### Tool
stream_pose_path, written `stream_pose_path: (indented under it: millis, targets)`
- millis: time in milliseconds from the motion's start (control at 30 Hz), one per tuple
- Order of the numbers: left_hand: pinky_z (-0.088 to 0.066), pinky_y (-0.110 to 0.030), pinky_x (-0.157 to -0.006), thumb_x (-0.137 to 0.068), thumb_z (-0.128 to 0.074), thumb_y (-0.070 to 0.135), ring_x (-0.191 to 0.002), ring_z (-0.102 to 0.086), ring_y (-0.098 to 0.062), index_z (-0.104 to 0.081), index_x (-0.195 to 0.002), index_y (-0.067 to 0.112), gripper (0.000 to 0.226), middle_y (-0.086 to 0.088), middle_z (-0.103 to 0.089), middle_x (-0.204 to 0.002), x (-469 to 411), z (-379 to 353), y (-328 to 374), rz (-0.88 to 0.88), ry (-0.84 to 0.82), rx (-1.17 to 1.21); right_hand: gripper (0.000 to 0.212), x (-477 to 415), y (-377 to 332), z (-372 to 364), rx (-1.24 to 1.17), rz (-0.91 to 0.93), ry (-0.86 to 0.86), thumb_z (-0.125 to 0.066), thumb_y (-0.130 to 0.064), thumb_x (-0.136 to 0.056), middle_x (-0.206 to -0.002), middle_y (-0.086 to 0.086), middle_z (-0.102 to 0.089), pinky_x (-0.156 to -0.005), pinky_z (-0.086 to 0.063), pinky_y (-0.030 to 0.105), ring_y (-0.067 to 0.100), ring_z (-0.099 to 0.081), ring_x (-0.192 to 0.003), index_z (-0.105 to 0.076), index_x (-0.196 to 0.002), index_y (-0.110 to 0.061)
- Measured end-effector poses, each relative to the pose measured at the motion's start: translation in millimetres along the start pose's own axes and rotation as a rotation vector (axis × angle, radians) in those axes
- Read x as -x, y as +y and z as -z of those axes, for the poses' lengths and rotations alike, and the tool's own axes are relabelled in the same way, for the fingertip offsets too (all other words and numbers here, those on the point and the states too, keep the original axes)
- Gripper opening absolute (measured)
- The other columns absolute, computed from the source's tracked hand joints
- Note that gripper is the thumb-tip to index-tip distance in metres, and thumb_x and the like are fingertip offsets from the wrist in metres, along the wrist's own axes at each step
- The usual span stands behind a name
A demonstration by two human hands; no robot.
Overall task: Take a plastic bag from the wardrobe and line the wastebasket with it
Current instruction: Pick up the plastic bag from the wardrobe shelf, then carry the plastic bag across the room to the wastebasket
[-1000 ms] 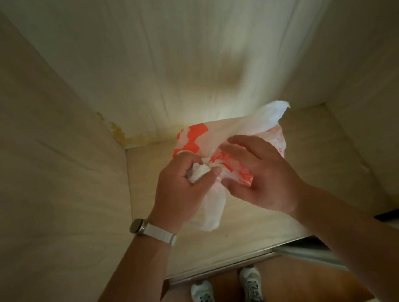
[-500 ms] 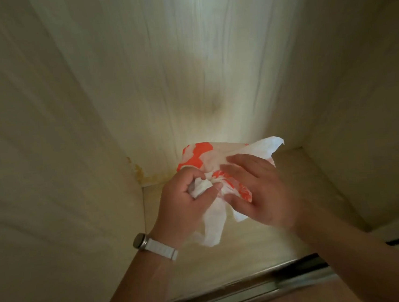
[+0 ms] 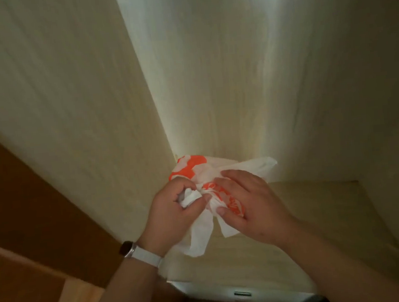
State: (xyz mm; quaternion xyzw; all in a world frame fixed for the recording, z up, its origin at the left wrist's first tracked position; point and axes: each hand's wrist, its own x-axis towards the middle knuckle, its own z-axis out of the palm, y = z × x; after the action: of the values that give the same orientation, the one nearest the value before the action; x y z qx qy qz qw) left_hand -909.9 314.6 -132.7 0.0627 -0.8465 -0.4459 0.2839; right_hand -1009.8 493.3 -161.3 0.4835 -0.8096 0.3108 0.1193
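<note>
A crumpled white plastic bag with orange print hangs between both hands inside the pale wooden wardrobe, above its bottom shelf. My left hand, with a white-strapped watch on the wrist, pinches a bunched white part of the bag. My right hand grips the orange-printed part from the right, thumb underneath. Loose white ends dangle below the hands. No wastebasket shows in the head view.
The wardrobe's left side panel and right wall close in the space. Its shelf floor lies under the hands. A metal sliding-door track runs along the front edge. Brown wood shows at lower left.
The view has tilted upward and turned to the right, so the feet and floor have dropped out of sight. Both hands keep hold of the bag, working the bunched part between them.
</note>
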Motion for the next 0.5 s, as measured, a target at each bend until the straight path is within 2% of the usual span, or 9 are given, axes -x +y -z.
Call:
stream_pose_path:
  millis: [100,200,333,400,500]
  targets:
    - [-0.048,-0.025,-0.064,-0.071,-0.073,0.039,-0.071,-0.058,-0.013,-0.059,-0.078,0.027,0.019,0.005,-0.061,-0.079,25.6,8.4,15.8,0.03,0.074,-0.079,0.051,3.8,-8.9,0.2,-0.082,0.039,-0.053,-0.051,-0.054,-0.09,-0.139,-0.001,-0.052,-0.108,-0.036,0.036,0.02,-0.047,-0.128,-0.05,-0.134,-0.028]
    - [-0.051,-0.028,-0.066,-0.075,-0.078,0.03,-0.075,-0.061,-0.015,-0.063,-0.082,0.021,0.018,0.006,-0.063,-0.079,56.7,17.4,29.8,0.079,0.147,-0.164,0.052,10.5,-22.6,-1.9,-0.141,0.101,-0.156,-0.047,-0.056,-0.091,-0.141,-0.003,-0.05,-0.109,-0.033,0.036,0.019,-0.044,-0.13,-0.048,-0.136,-0.031]
    - [-0.053,-0.019,-0.067,-0.079,-0.078,0.022,-0.084,-0.063,-0.01,-0.066,-0.089,0.019,0.017,0.009,-0.066,-0.086,102.9,27.6,49.3,0.161,0.233,-0.253,0.057,20.5,-45.1,-7.3,-0.203,0.193,-0.281,-0.037,-0.061,-0.091,-0.145,-0.007,-0.044,-0.111,-0.03,0.038,0.017,-0.039,-0.133,-0.045,-0.139,-0.032]
    - [-0.051,-0.013,-0.068,-0.079,-0.078,0.024,-0.086,-0.062,-0.006,-0.065,-0.09,0.023,0.017,0.014,-0.064,-0.087,127.8,33.9,56.8,0.196,0.279,-0.289,0.058,25.8,-60.3,-13.0,-0.239,0.255,-0.326,-0.036,-0.06,-0.091,-0.144,-0.006,-0.045,-0.112,-0.03,0.039,0.018,-0.04,-0.133,-0.045,-0.139,-0.03]
    - [-0.051,-0.015,-0.067,-0.079,-0.077,0.034,-0.084,-0.062,-0.007,-0.061,-0.087,0.033,0.018,0.015,-0.064,-0.084,168.9,49.1,65.9,0.277,0.367,-0.38,0.053,35.2,-88.4,-25.6,-0.309,0.378,-0.381,-0.04,-0.057,-0.092,-0.14,-0.006,-0.048,-0.11,-0.031,0.036,0.016,-0.042,-0.13,-0.047,-0.136,-0.029]
